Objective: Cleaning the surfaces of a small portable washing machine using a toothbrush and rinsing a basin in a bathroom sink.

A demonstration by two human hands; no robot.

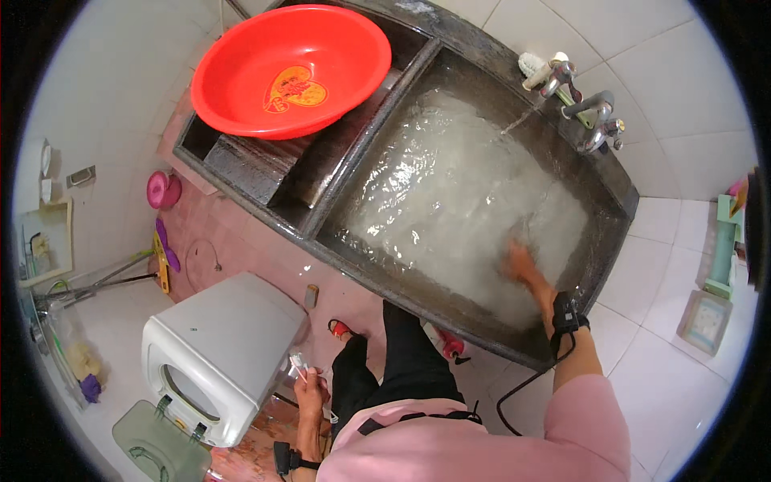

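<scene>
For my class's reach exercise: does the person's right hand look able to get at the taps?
Probably yes: the right hand is in the sink, and only cloudy water seems to lie between it and the taps.

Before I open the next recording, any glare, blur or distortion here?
Head view: white glints scatter over the cloudy grey water in the dark stone sink; the bare right hand is blurred there, while the round red plastic basin looks sharp. Head view again: seams in the white tiled wall curve near the picture's rim; the corners go black.
</scene>
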